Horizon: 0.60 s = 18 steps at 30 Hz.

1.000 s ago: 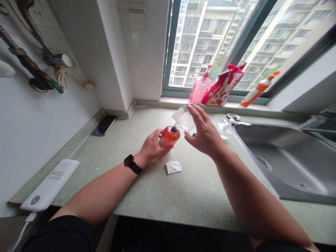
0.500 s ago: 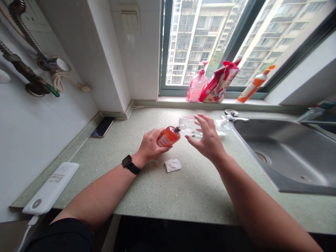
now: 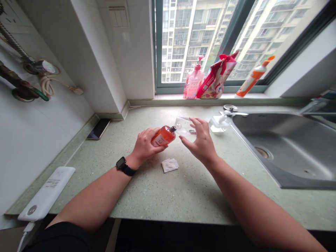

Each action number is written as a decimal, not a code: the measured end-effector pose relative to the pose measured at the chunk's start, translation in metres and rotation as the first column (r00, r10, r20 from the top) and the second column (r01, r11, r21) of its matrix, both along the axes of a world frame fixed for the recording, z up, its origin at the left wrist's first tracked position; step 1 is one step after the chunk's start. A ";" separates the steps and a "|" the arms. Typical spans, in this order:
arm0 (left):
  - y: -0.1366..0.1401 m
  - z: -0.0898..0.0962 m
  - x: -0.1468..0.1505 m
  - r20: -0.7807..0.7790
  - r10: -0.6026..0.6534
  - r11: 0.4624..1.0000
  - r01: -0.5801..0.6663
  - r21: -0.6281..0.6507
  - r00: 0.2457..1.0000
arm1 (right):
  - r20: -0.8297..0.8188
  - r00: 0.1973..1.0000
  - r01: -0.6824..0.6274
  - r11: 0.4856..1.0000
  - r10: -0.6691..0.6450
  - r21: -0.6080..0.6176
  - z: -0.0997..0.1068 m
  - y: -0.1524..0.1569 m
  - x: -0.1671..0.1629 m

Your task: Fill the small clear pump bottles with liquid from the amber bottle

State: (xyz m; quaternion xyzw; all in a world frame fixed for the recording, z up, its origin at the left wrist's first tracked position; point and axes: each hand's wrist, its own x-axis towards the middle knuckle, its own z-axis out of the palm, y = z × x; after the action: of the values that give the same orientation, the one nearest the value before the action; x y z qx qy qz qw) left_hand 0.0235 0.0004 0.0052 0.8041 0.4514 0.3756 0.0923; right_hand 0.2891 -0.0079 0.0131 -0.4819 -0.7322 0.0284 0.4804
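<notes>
My left hand (image 3: 144,144) is wrapped round an orange bottle (image 3: 164,136) with a pale label marked M. The bottle is tilted, and its dark, uncapped neck points up and to the right. Close in front of that neck is the round clear end of a see-through container (image 3: 184,126). Curved fingers and thumb of my right hand (image 3: 203,140) are around this container; glare blurs its outline. Whether the neck and the container touch, I cannot tell. Below them a folded white tissue (image 3: 170,165) lies on the speckled counter (image 3: 194,196).
A clear pump bottle (image 3: 219,124) stands beside the steel sink (image 3: 296,147). A phone (image 3: 99,128) and a white power bank (image 3: 47,192) lie at left. The windowsill holds a pink pump bottle (image 3: 193,82), a red bag (image 3: 216,77) and an orange-white bottle (image 3: 252,80).
The view has shifted slightly. My right hand and the clear container have come a little left, with the hand's fingers a bit more curled. My left hand keeps hold of the tilted orange bottle.
</notes>
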 end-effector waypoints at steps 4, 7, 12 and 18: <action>0.001 0.000 -0.002 0.002 -0.004 1.000 0.004 0.009 1.000 | -0.051 0.999 -0.011 1.000 0.010 -0.021 -0.005 0.002 0.000; 0.002 0.000 -0.002 0.004 -0.002 1.000 0.002 0.013 1.000 | -0.110 0.994 -0.025 0.998 0.018 -0.065 -0.007 0.003 -0.001; 0.004 -0.001 -0.004 0.051 -0.004 1.000 0.004 0.000 0.999 | -0.242 0.970 -0.060 0.984 0.018 -0.168 -0.006 0.004 -0.003; 0.011 -0.008 -0.010 0.224 0.055 0.998 -0.044 -0.054 0.973 | -0.535 0.843 -0.212 0.880 -0.056 -0.426 -0.006 0.008 -0.004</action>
State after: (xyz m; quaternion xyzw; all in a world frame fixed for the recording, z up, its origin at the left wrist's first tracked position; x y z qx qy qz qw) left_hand 0.0132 0.0115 -0.0024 0.7425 0.4667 0.4554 0.1529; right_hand 0.2851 0.0004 0.0066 -0.5254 -0.5605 0.3569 0.5315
